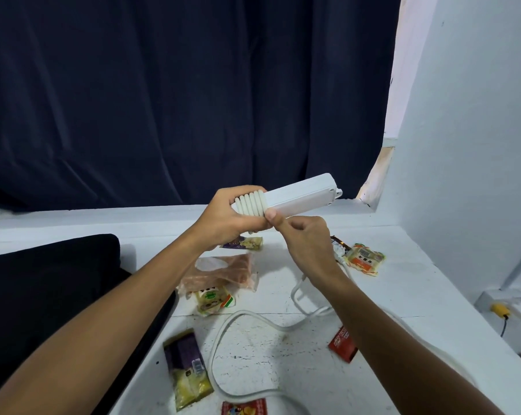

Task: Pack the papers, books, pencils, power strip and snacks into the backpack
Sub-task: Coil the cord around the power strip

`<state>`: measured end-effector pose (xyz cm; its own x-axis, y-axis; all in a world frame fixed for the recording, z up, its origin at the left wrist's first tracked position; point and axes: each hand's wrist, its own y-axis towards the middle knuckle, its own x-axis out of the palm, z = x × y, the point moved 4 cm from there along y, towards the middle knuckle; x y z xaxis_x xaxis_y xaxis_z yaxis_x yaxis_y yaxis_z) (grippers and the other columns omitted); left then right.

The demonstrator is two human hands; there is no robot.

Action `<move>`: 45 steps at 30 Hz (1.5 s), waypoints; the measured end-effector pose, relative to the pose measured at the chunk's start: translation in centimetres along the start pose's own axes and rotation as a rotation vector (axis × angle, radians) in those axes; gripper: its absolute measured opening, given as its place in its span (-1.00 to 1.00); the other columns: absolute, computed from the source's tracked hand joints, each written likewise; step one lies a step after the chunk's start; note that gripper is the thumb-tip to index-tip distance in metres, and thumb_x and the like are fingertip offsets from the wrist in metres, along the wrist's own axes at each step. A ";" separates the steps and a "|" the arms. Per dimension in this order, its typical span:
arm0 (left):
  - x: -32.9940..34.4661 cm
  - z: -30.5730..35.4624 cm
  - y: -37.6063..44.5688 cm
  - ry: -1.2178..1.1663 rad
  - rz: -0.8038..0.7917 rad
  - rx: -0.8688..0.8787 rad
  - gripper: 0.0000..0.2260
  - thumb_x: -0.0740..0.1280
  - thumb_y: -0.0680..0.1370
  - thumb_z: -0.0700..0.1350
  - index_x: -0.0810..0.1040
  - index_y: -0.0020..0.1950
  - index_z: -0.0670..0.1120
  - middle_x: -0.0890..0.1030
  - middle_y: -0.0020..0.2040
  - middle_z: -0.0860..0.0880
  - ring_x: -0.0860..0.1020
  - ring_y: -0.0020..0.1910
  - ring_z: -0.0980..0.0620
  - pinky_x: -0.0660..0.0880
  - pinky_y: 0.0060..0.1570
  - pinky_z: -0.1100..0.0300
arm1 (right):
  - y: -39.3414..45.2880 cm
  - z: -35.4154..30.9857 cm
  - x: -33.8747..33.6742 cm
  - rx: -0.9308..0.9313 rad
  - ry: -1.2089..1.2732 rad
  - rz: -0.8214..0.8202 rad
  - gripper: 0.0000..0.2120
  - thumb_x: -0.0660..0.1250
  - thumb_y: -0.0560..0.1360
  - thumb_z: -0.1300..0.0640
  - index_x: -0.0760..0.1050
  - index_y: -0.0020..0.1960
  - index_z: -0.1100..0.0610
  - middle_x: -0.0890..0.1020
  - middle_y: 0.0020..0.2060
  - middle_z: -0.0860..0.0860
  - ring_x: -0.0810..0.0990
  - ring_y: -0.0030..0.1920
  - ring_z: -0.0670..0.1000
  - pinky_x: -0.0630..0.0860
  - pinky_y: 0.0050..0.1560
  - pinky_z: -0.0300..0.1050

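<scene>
A: Which step, from the head view?

B: Coiling the cord. At frame centre the left hand [223, 218] grips the power strip [298, 194] over its wound turns; the right hand [301, 235] pinches the cord [223, 339], which trails slack across the table [402, 280] below.

A: Next?

B: Probably more wraps, then into the backpack [49, 283] at left, ahead of the snacks [187, 368].
</scene>
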<state>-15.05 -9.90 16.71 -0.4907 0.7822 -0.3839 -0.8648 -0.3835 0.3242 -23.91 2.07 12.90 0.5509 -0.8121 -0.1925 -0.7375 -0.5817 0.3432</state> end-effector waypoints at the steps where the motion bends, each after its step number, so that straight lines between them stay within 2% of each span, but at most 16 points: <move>1: -0.1 0.0 0.1 0.015 0.016 0.002 -0.77 0.46 0.39 -0.39 0.56 0.02 -0.31 0.49 -0.25 -0.10 0.46 -0.40 0.18 0.34 -0.50 0.40 | -0.1 -0.1 0.1 0.025 -0.026 -0.046 -0.54 0.34 0.48 -0.17 0.48 -0.51 0.04 0.36 -0.65 -0.14 0.31 -0.57 -0.17 0.25 -0.45 -0.36; 4: -1.0 -0.2 0.7 0.022 0.104 -0.021 -0.72 0.50 0.36 -0.37 0.60 0.04 -0.21 0.52 -0.27 -0.04 0.46 -0.41 0.15 0.33 -0.52 0.36 | -0.1 0.1 0.3 0.128 -0.022 -0.187 -0.62 0.32 0.52 -0.12 0.56 -0.22 0.19 0.48 -0.51 -0.09 0.42 -0.50 -0.14 0.36 -0.43 -0.26; 7: -2.4 -0.8 1.4 0.065 0.199 -0.062 -0.65 0.57 0.32 -0.29 0.63 0.05 -0.08 0.55 -0.22 0.03 0.48 -0.35 0.11 0.35 -0.52 0.35 | -0.3 0.8 -0.1 0.215 -0.044 -0.301 -0.92 0.38 0.49 0.18 0.53 -0.07 0.19 0.56 -0.36 0.02 0.52 -0.41 -0.05 0.43 -0.30 -0.19; 11: -3.5 -1.2 1.7 0.113 0.250 -0.028 -0.63 0.59 0.29 -0.22 0.63 0.04 -0.02 0.57 -0.16 0.07 0.50 -0.26 0.11 0.37 -0.45 0.39 | -0.6 1.9 -0.7 0.355 0.044 -0.380 -0.86 0.31 0.48 0.39 0.52 0.00 0.23 0.56 -0.32 0.10 0.53 -0.40 -0.04 0.51 -0.30 -0.22; 14: -4.3 -1.2 1.9 0.150 0.315 0.024 -0.65 0.59 0.28 -0.21 0.63 0.01 -0.03 0.58 -0.16 0.10 0.52 -0.20 0.13 0.46 -0.27 0.31 | -1.4 2.2 -0.6 0.370 -0.001 -0.487 -0.80 0.30 0.50 0.38 0.49 0.10 0.21 0.54 -0.36 0.08 0.49 -0.39 -0.01 0.49 -0.33 -0.23; 17: -5.0 -1.3 2.0 0.366 0.351 0.081 -0.61 0.58 0.27 -0.17 0.62 0.05 0.00 0.61 -0.07 0.09 0.56 -0.09 0.08 0.56 -0.10 0.13 | -2.2 1.5 -0.3 0.241 -0.254 -0.559 -0.71 0.30 0.54 0.28 0.43 0.20 0.03 0.54 -0.32 0.04 0.52 -0.32 0.01 0.52 -0.24 -0.10; 20: -4.7 -1.4 1.8 0.724 0.215 0.121 -0.57 0.51 0.27 -0.12 0.59 0.12 0.07 0.61 0.03 0.09 0.57 -0.03 -0.03 0.55 -0.05 -0.02 | -1.4 -0.3 -0.5 -0.055 -0.543 -0.450 -0.79 0.28 0.57 0.20 0.54 0.18 0.05 0.52 -0.30 -0.13 0.48 -0.33 -0.15 0.40 -0.33 -0.28; 24: -4.3 -1.8 1.6 0.900 -0.074 0.067 -0.57 0.52 0.29 -0.15 0.59 0.12 0.13 0.59 0.03 0.12 0.55 -0.02 -0.02 0.53 -0.07 0.01 | 0.6 -2.0 -2.4 -0.263 -0.416 -0.155 -0.87 0.33 0.53 0.25 0.65 -0.04 0.23 0.66 -0.28 0.05 0.56 -0.27 0.00 0.46 -0.19 -0.14; 29: -3.8 -1.4 0.3 0.560 -0.315 -0.041 -0.56 0.59 0.25 -0.18 0.62 0.06 0.11 0.60 -0.11 0.12 0.55 -0.16 0.13 0.52 -0.18 0.10 | 3.0 -2.2 -4.4 -0.249 -0.214 -0.070 -0.93 0.46 0.43 0.19 0.65 -0.24 0.12 0.65 -0.37 -0.10 0.57 -0.31 -0.12 0.47 -0.24 -0.19; 32: -3.6 -0.7 -0.3 0.277 -0.398 -0.003 -0.59 0.56 0.25 -0.20 0.64 0.07 0.00 0.61 -0.10 -0.12 0.54 -0.24 -0.12 0.47 -0.36 -0.01 | 3.3 -2.0 -4.2 -0.189 -0.029 -0.136 -0.92 0.45 0.44 0.23 0.63 -0.20 0.24 0.58 -0.44 -0.03 0.46 -0.45 -0.19 0.36 -0.38 -0.36; 34: -3.5 -0.6 -0.5 0.125 -0.397 0.005 -0.58 0.54 0.24 -0.20 0.64 0.08 -0.04 0.59 -0.15 -0.21 0.50 -0.33 -0.09 0.39 -0.50 0.13 | 3.5 -1.9 -3.8 -0.143 0.086 -0.172 -0.92 0.43 0.46 0.23 0.61 -0.18 0.24 0.57 -0.45 -0.06 0.46 -0.45 -0.19 0.38 -0.39 -0.37; 37: -3.2 -1.3 -0.7 -0.047 -0.363 -0.002 -0.54 0.52 0.21 -0.16 0.63 0.11 -0.10 0.58 -0.20 -0.18 0.49 -0.34 -0.05 0.34 -0.54 0.24 | 3.9 -1.2 -3.1 -0.002 0.258 -0.214 -0.98 0.43 0.43 0.29 0.60 -0.16 0.22 0.61 -0.35 -0.04 0.54 -0.38 -0.14 0.45 -0.38 -0.33; 39: -2.8 -1.7 -0.7 -0.193 -0.335 -0.017 -0.54 0.50 0.22 -0.18 0.61 0.12 -0.15 0.58 -0.21 -0.16 0.48 -0.36 -0.03 0.33 -0.55 0.28 | 3.6 -0.3 -2.0 0.102 0.347 -0.255 -0.86 0.34 0.30 0.38 0.57 -0.23 0.17 0.52 -0.42 -0.04 0.42 -0.46 -0.13 0.32 -0.50 -0.34; 41: -2.5 -2.0 -0.5 -0.309 -0.272 -0.044 -0.51 0.48 0.22 -0.18 0.58 0.14 -0.17 0.60 -0.21 -0.13 0.50 -0.36 0.00 0.33 -0.56 0.29 | 3.0 0.6 -0.4 0.161 0.516 -0.331 -0.79 0.20 0.35 0.42 0.52 -0.26 0.17 0.42 -0.48 -0.05 0.27 -0.49 -0.14 0.11 -0.51 -0.31; 43: -2.6 -2.2 -0.2 -0.353 -0.198 -0.072 -0.49 0.49 0.20 -0.15 0.58 0.15 -0.14 0.61 -0.21 -0.11 0.52 -0.35 0.00 0.34 -0.57 0.29 | 2.6 1.0 0.5 0.141 0.570 -0.408 -0.81 0.21 0.43 0.46 0.52 -0.18 0.24 0.46 -0.42 0.01 0.28 -0.45 -0.11 0.13 -0.48 -0.29; 45: -2.9 -2.5 -0.2 -0.358 -0.155 -0.095 -0.47 0.49 0.20 -0.12 0.59 0.17 -0.12 0.62 -0.20 -0.11 0.53 -0.33 -0.01 0.34 -0.56 0.28 | 2.1 0.7 0.9 0.069 0.537 -0.495 -0.88 0.31 0.42 0.34 0.58 -0.10 0.21 0.46 -0.36 0.00 0.31 -0.39 -0.09 0.20 -0.43 -0.27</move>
<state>-13.75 -13.28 15.60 -0.3000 0.9496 -0.0911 -0.9400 -0.2779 0.1981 -25.25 0.14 12.75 0.9283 -0.3289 0.1735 -0.3661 -0.8902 0.2711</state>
